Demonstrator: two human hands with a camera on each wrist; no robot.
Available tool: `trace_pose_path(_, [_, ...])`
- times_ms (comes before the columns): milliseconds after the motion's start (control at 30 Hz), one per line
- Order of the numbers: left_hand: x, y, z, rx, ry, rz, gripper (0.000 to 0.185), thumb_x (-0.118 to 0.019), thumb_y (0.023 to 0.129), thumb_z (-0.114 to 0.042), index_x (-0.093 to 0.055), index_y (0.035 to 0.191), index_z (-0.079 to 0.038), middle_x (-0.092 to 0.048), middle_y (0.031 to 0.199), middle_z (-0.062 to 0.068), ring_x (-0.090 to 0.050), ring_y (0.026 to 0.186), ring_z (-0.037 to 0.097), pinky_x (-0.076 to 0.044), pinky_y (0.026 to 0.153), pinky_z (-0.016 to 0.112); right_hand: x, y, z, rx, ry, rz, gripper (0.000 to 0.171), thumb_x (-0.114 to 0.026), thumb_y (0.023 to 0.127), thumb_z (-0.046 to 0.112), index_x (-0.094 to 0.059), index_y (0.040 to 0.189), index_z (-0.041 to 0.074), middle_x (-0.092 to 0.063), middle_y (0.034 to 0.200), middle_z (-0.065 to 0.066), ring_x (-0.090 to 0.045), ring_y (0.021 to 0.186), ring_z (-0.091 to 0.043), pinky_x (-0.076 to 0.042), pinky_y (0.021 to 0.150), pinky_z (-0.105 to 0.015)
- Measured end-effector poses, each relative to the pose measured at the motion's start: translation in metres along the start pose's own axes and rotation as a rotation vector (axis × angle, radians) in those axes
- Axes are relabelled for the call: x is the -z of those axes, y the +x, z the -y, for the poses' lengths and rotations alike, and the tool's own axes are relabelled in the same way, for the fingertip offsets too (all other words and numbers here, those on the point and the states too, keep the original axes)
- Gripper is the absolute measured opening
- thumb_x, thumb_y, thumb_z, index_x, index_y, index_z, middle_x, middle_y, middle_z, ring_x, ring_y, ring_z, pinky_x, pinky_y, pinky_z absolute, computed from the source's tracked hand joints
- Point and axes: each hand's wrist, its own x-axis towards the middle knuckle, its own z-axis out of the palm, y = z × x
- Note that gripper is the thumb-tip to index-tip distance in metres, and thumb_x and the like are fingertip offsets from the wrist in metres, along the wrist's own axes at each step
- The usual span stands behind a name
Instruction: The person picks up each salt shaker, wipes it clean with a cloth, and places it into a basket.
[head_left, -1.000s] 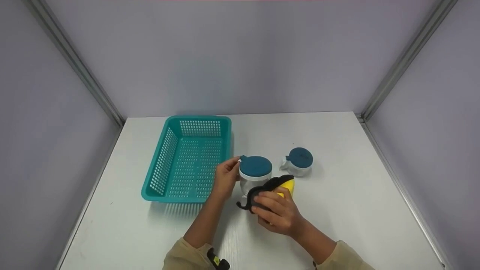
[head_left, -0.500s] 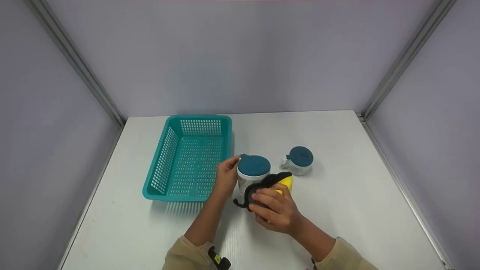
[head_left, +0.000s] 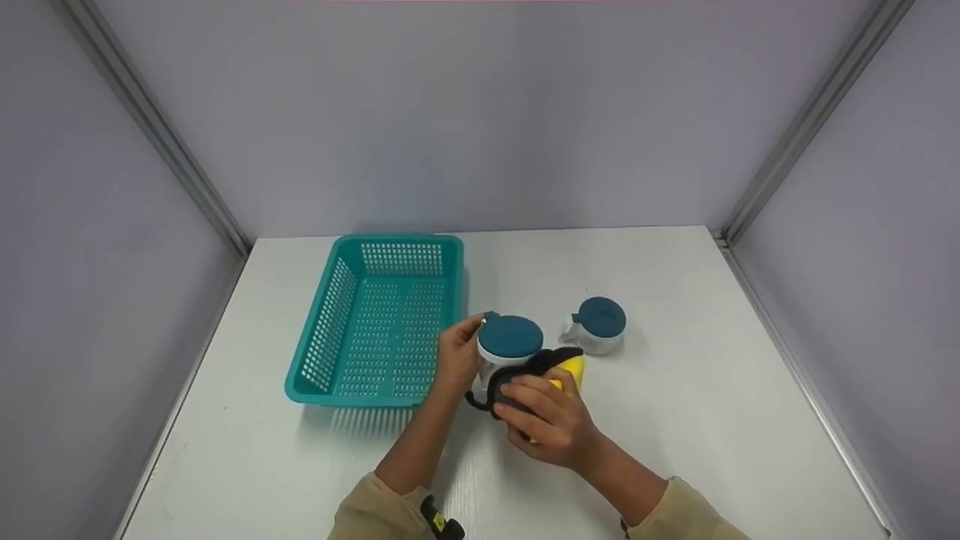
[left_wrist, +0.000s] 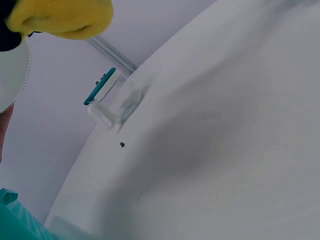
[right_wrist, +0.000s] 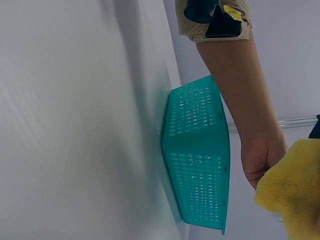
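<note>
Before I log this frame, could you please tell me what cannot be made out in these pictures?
- Near jar: head view, its clear body is hidden behind the cloth and right hand; contents unknown.
- Left hand: its fingers lie behind the jar, so the grip is unclear; left wrist view cuts it off.
- Far jar: too small to tell whether it holds anything.
- Basket: right wrist view cuts it off.

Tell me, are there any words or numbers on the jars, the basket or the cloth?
None can be read: the jar in the hands, the second jar, the basket and the cloth show no writing.
A yellow tag on the wrist device is too blurred to read.
</note>
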Motion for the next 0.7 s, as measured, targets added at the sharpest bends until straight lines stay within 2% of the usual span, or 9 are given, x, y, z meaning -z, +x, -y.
trace_pose_path(133, [-0.001, 0.000, 0.004, 0.027, -0.027, -0.006, 0.022, -0.059, 0.097, -0.005, -0.069, 0.113, 0.006, -0.073, 0.106, 0.016, -0.069, 0.092, 0.016, -0.058, 0.085, 0.031, -0.004, -0.013, 0.003, 0.002, -0.026, 0.047, 0.020, -0.063, 0.088, 0.018, -0.077, 0.100, 0.012, -0.073, 0.106, -0.009, -0.065, 0.097, -0.025, -0.042, 0.079, -0.042])
trace_pose_path(233, [-0.002, 0.001, 0.006, 0.021, -0.060, -0.004, 0.023, -0.059, 0.097, -0.005, -0.068, 0.113, 0.007, -0.073, 0.105, 0.016, -0.069, 0.091, 0.016, -0.058, 0.083, 0.030, -0.007, -0.021, 0.005, 0.014, -0.039, 0.069, 0.020, -0.063, 0.088, 0.018, -0.077, 0.101, 0.013, -0.073, 0.107, -0.008, -0.065, 0.098, -0.024, -0.041, 0.078, -0.042])
trace_pose_path(433, [-0.001, 0.005, 0.008, 0.016, -0.080, 0.008, 0.022, -0.058, 0.097, -0.003, -0.068, 0.113, 0.009, -0.073, 0.103, 0.015, -0.068, 0.090, 0.015, -0.057, 0.082, 0.028, -0.009, -0.026, 0.006, 0.065, -0.026, 0.050, 0.017, -0.064, 0.089, 0.016, -0.077, 0.098, 0.011, -0.073, 0.102, -0.008, -0.067, 0.094, -0.023, -0.039, 0.074, -0.041])
trace_pose_path(700, [-0.001, 0.021, 0.034, 0.093, -0.086, 0.021, 0.023, -0.060, 0.096, -0.004, -0.069, 0.116, 0.003, -0.073, 0.106, 0.012, -0.068, 0.096, 0.019, -0.057, 0.085, 0.032, -0.006, -0.022, 0.003, 0.093, 0.015, 0.041, 0.015, -0.066, 0.090, 0.018, -0.076, 0.097, 0.011, -0.073, 0.101, -0.008, -0.066, 0.092, -0.023, -0.041, 0.074, -0.040])
